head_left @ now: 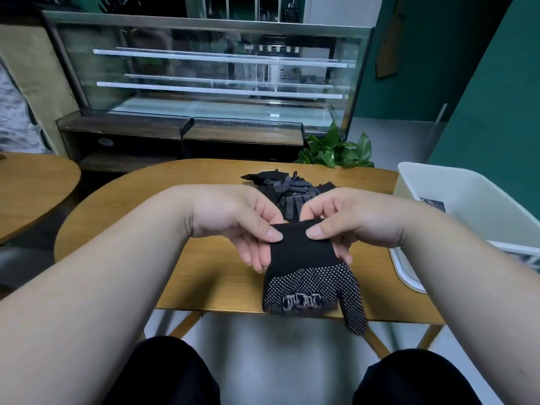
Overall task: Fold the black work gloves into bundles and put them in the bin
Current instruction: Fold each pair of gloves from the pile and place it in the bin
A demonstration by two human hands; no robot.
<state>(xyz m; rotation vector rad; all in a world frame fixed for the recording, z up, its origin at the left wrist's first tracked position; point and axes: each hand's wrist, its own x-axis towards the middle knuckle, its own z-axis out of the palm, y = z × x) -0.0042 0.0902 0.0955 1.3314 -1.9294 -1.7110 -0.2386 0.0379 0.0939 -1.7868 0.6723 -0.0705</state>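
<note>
A black work glove (pixel 312 283) with white grip dots hangs above the near edge of the wooden table (pixel 210 276), cuff up and fingers folded under. My left hand (pixel 242 220) pinches the left side of its cuff. My right hand (pixel 347 220) pinches the right side of the cuff. A pile of several more black dotted gloves (pixel 287 187) lies on the table just beyond my hands. The white bin (pixel 467 200) stands at the right end of the table, and a dark glove bundle (pixel 434 203) shows inside it.
A second round wooden table (pixel 32 185) sits to the left. A glass display counter (pixel 204 83) stands behind the table, with a green potted plant (pixel 336 150) beside it. My knees in dark trousers are below the table edge.
</note>
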